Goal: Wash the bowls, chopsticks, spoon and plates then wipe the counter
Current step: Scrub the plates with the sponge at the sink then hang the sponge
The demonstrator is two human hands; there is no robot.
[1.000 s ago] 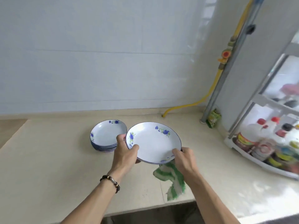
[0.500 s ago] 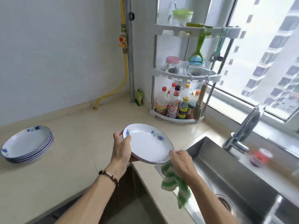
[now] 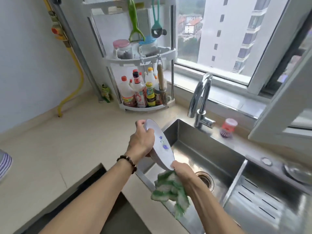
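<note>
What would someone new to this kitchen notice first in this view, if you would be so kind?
The white plate with blue flowers, tilted steeply over the stainless steel sink, held at its top rim by the left hand and at its bottom edge by the right hand. A green and white cloth hangs under the right hand. Behind stands the curved chrome tap.

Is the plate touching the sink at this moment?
Apart. The head view shows the plate tilted and held in the air by both hands, with the sink basin visible beneath its lower edge.
</note>
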